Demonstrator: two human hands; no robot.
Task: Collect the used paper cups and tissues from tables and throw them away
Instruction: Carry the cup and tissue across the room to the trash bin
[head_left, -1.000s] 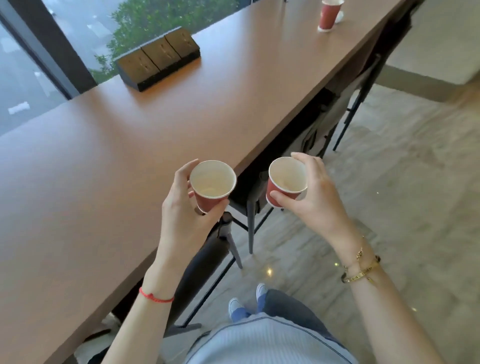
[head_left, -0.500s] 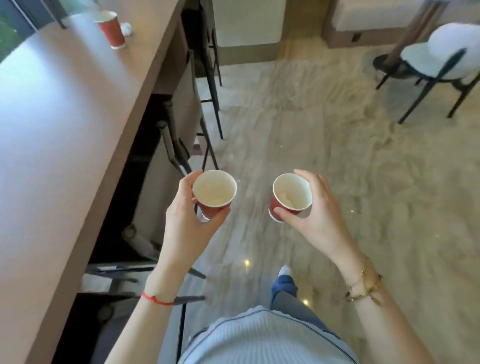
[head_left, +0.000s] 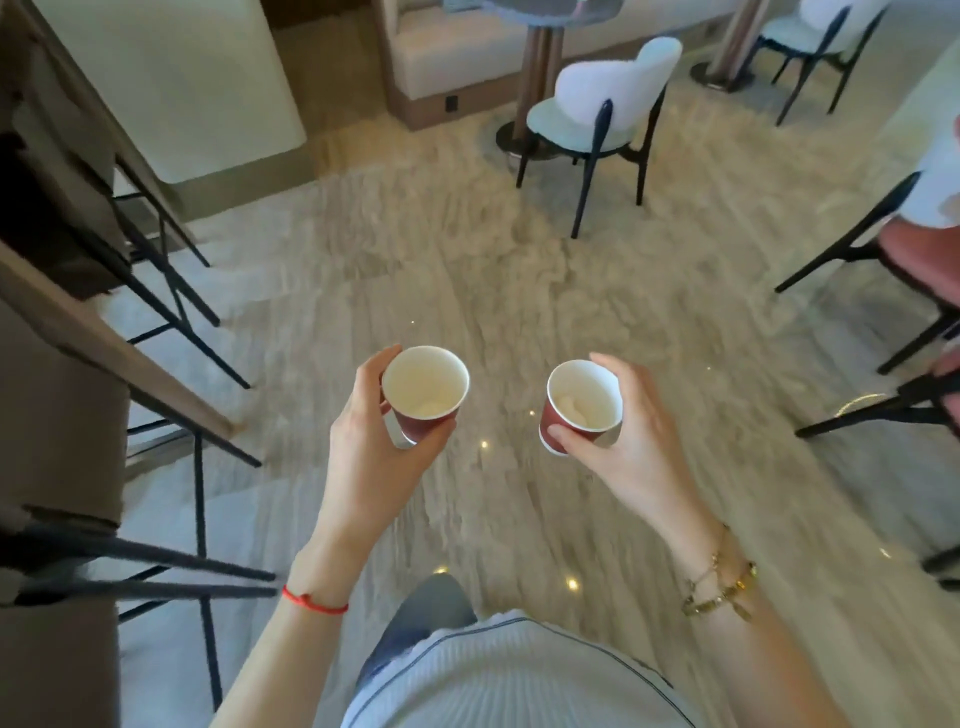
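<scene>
I hold two red paper cups with white insides at waist height over the floor. My left hand grips the left cup, which stays upright with a little pale residue at its bottom. My right hand grips the right cup, which holds a small crumpled white tissue. The two cups are about a hand's width apart and do not touch.
The long brown table's edge and dark bar stools line the left side. A pale chair stands ahead by a round table pedestal. More chairs stand at the right. Marbled floor stretches between them.
My view has swung right, away from the long table toward the room. The table and its far red cup have left the view. Both hands kept their cups and moved slightly apart.
</scene>
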